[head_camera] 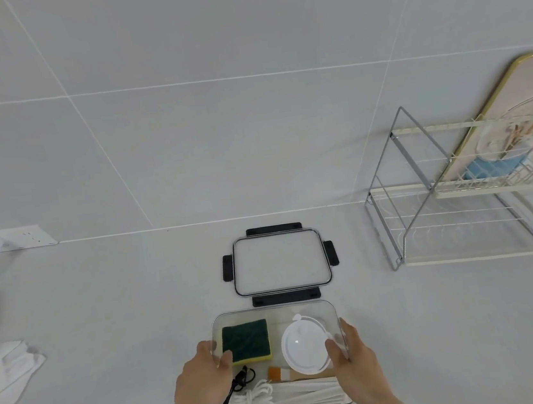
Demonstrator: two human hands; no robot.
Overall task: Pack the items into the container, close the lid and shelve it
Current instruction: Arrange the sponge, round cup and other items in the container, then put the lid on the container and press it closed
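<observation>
A clear, rectangular plastic container [272, 312] sits at the near edge of the pale tabletop [120, 303], open and already packed: a green-and-yellow scouring sponge [246, 341] lies in its far left corner, a round white lid-like disc [305, 348] in its far right, with a small orange-bristled brush [279, 374], a black cord [239, 384], a coiled white cable [254, 399] and white strips [311, 396] along its near side. The left hand [201, 377] grips the container's left wall, thumb hooked inside beside the sponge; the right hand [354, 357] clasps the right wall, thumb inside against the disc. Just beyond the container lies its transparent lid [280, 262], flat on the tabletop with four black latches splayed outward. A two-tier wire rack [461, 211] stands towards the right edge, against the tiled wall. White cloths [5, 378] lie near the left edge.
</observation>
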